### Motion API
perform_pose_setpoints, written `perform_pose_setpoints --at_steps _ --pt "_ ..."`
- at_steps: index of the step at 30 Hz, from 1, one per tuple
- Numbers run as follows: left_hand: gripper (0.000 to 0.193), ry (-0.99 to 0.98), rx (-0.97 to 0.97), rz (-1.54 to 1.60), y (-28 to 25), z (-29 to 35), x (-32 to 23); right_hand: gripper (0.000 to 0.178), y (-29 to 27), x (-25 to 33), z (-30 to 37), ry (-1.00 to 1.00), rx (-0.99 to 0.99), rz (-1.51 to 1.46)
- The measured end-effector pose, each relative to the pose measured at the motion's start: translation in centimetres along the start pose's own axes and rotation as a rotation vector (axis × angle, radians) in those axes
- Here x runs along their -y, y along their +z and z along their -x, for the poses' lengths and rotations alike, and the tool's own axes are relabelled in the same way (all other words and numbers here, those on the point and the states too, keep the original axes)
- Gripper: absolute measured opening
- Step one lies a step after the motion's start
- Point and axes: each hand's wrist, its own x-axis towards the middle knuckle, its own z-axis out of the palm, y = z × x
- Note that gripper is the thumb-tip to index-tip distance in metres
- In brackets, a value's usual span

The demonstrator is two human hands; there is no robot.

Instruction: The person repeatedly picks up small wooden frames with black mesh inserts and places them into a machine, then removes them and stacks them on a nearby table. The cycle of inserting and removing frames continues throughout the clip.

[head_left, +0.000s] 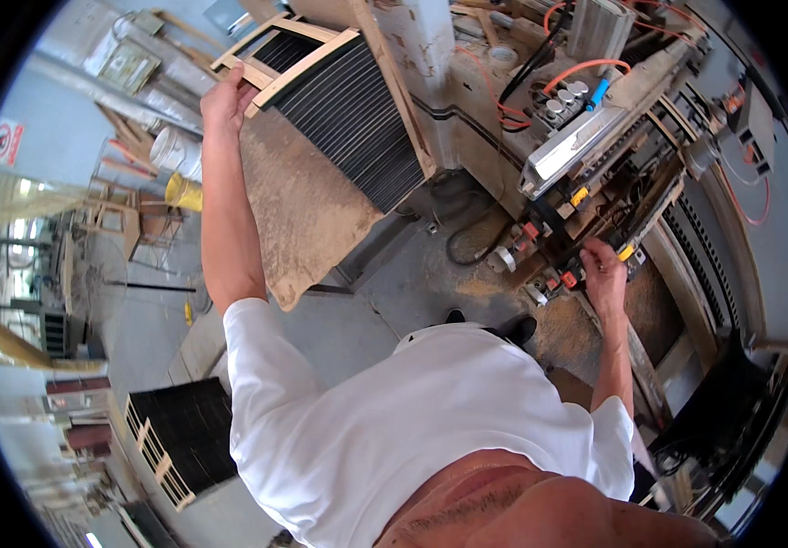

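Note:
At the upper left, my left hand (227, 102) grips the near edge of a pale wooden frame (307, 68), fingers over its rail. That frame is on top of a tall, leaning stack of dark-edged frames (353, 123), resting on a dusty board (307, 205). My right hand (604, 274) reaches to the machine (586, 155) on the right, its fingers curled beside a yellow part (627, 252) and a red-and-black fitting (569, 279). What those fingers hold, if anything, is hidden.
Round silver knobs (566, 99), a blue piece (598, 94) and orange hoses (586, 67) sit on the machine. Another dark stack of frames (184, 429) is on the floor at lower left. A white bucket (176, 152) and yellow bucket (184, 193) stand beyond my left arm. Sawdust (558, 333) covers the floor.

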Motion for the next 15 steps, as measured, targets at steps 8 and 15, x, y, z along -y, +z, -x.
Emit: perform_pose_setpoints --at_steps 8,15 --pt "0.063 0.608 -0.168 -0.764 6.2 5.9 -1.4 0.023 3.8 -4.6 9.9 0.333 0.023 0.15" --pt "0.056 0.597 0.385 -1.365 9.7 6.7 -3.1 0.026 5.3 -5.8 11.9 0.342 0.064 0.155"
